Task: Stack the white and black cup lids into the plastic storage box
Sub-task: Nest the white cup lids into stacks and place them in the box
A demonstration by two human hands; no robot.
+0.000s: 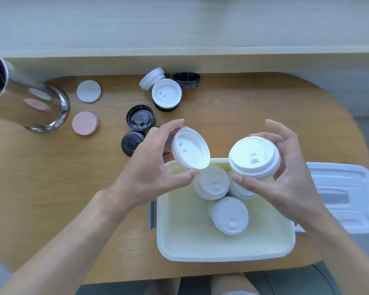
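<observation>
My left hand (156,167) holds a single white lid (190,149), hollow side towards me, above the far left corner of the plastic storage box (222,250). My right hand (285,179) grips a short stack of white lids (254,159) over the box's far edge. Inside the box lie three stacks of white lids (228,216). On the table beyond sit two loose black lids (140,119), a stack of black lids (186,79), a tilted white stack (152,78) and a white lid on a black stack (166,94).
The box's white cover (341,196) lies to the right of the box. A shiny metal canister (28,103) stands at the far left, with a white coaster (88,91) and a pink coaster (85,123) beside it. The wooden table (62,177) ends in a curved front edge.
</observation>
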